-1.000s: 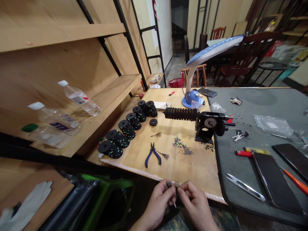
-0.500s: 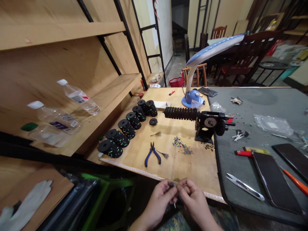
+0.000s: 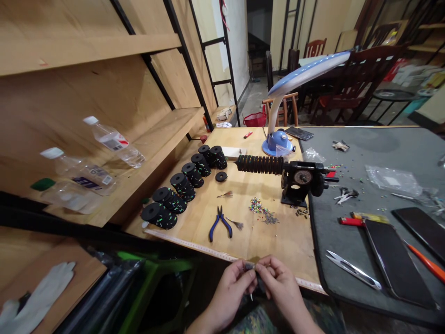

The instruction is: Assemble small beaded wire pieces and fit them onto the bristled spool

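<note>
Both of my hands meet at the near edge of the wooden board (image 3: 278, 241), just below the measuring tape (image 3: 194, 246). My left hand (image 3: 231, 290) and my right hand (image 3: 280, 285) are pinched together on one small dark piece (image 3: 249, 266) with a thin pale stem hanging below it. The piece is too small to name. Blue-handled pliers (image 3: 219, 222) lie on the board a little beyond my left hand. A pile of coloured beads (image 3: 260, 208) lies further in.
Black spools (image 3: 181, 190) stand in a row at the board's left. A black winding machine (image 3: 299, 178) with a loaded spindle sits mid-table, a blue lamp (image 3: 278, 139) behind it. Thread snips (image 3: 352, 270), phones (image 3: 392, 264) and a lighter (image 3: 351, 221) lie on the grey mat. Bottles (image 3: 114, 144) lie on the left shelf.
My hands have drawn closer together and risen slightly toward the board's edge, still pinching the small piece. Nothing on the table has moved.
</note>
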